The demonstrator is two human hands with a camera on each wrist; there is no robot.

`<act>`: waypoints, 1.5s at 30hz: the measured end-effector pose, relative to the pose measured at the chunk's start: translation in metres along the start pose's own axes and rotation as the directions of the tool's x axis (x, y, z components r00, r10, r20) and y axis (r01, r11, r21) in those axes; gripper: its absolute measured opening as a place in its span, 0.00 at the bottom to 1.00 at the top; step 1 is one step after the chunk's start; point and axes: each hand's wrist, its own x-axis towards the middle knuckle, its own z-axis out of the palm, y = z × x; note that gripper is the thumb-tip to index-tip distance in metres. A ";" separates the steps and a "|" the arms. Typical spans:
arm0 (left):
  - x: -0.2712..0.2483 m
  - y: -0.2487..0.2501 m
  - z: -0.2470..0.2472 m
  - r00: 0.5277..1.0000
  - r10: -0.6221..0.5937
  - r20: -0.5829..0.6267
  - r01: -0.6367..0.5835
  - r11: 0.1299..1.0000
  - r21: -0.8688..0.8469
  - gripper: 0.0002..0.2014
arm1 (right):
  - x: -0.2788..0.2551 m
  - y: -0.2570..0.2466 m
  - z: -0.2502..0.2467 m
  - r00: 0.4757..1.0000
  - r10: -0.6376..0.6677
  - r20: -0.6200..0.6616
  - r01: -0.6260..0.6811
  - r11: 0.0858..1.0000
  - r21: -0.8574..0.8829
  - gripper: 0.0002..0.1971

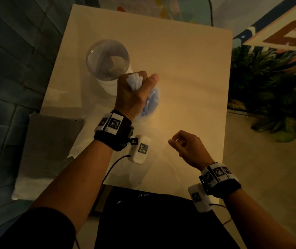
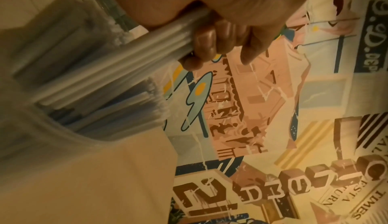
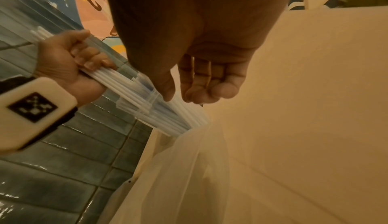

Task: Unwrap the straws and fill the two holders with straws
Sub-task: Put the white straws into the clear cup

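Note:
My left hand [image 1: 134, 94] grips a bundle of white straws [image 1: 134, 80] in a fist, thumb up. The lower ends of the bundle reach into a clear holder [image 1: 153, 102] that has several bluish-white straws in it. In the left wrist view my fingers [image 2: 208, 45] wrap the straws [image 2: 117, 71] above that holder [image 2: 69, 138]. A second clear holder [image 1: 107, 58] on a white base stands behind it to the left; its contents are unclear. My right hand [image 1: 185, 146] hovers over the table [image 1: 188, 78] with its fingers [image 3: 201, 81] loosely curled, holding nothing.
A crumpled clear plastic wrapper [image 3: 184, 169] lies on the table below my right hand. A leafy plant [image 1: 269, 90] stands off the right edge. A grey tiled wall [image 1: 18, 42] and a grey cushion [image 1: 50, 141] are on the left.

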 end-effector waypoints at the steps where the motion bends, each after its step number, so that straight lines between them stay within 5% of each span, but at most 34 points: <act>1: -0.003 -0.001 0.000 1.000 -0.002 0.017 0.002 1.000 0.013 0.24 | 0.002 -0.003 -0.002 1.000 -0.006 0.000 0.006 1.000 0.002 0.09; 7: -0.018 0.008 -0.008 0.998 0.038 0.054 -0.043 0.994 0.098 0.09 | 0.018 -0.017 -0.010 0.997 -0.060 -0.044 0.062 0.998 0.032 0.14; 10: -0.022 0.007 -0.028 0.993 0.111 0.046 -0.116 0.983 0.144 0.12 | 0.032 -0.027 -0.009 0.992 -0.101 -0.079 0.107 0.991 0.079 0.23; 13: -0.038 -0.005 -0.053 0.981 0.169 -0.097 -0.152 0.975 0.164 0.15 | 0.050 -0.031 -0.004 0.986 -0.140 -0.091 0.150 0.982 0.112 0.33; 16: -0.065 -0.033 -0.075 0.979 0.083 -0.186 -0.049 0.982 0.181 0.26 | 0.068 -0.037 0.001 0.984 -0.172 -0.054 0.177 0.979 0.098 0.44; 20: -0.077 -0.078 -0.083 0.978 -0.205 -0.033 0.205 0.924 0.322 0.49 | 0.096 -0.052 0.001 0.975 -0.223 0.006 0.222 0.972 0.069 0.55; 23: -0.060 -0.090 -0.072 0.939 -0.334 0.077 0.288 0.891 0.351 0.57 | 0.112 -0.064 -0.004 0.953 -0.301 0.030 0.299 0.952 0.060 0.55; 26: -0.033 -0.091 -0.056 0.939 -0.307 0.158 0.255 0.925 0.283 0.51 | 0.125 -0.071 -0.007 0.927 -0.367 0.074 0.368 0.930 -0.003 0.56; 30: -0.011 -0.098 -0.045 0.913 -0.343 0.223 0.248 0.897 0.366 0.63 | 0.141 -0.077 0.004 0.899 -0.419 0.127 0.433 0.892 -0.131 0.58; 33: -0.009 -0.095 -0.044 0.944 -0.276 0.178 0.213 0.928 0.306 0.57 | 0.146 -0.079 0.010 0.864 -0.493 0.102 0.503 0.837 -0.214 0.51; 36: -0.010 -0.093 -0.047 0.943 -0.269 0.195 0.211 0.939 0.271 0.52 | 0.138 -0.080 0.007 0.839 -0.544 0.009 0.543 0.835 -0.089 0.44; 40: -0.014 -0.101 -0.057 0.919 -0.331 0.212 0.271 0.925 0.267 0.59 | 0.127 -0.077 -0.001 0.876 -0.482 -0.030 0.483 0.875 0.041 0.51; 42: -0.014 -0.104 -0.057 0.916 -0.335 0.222 0.266 0.919 0.290 0.58 | 0.130 -0.075 -0.001 0.911 -0.413 0.020 0.413 0.911 0.012 0.53; 45: -0.010 -0.100 -0.051 0.907 -0.354 0.227 0.282 0.912 0.298 0.57 | 0.134 -0.079 0.003 0.897 -0.433 0.094 0.440 0.894 -0.080 0.52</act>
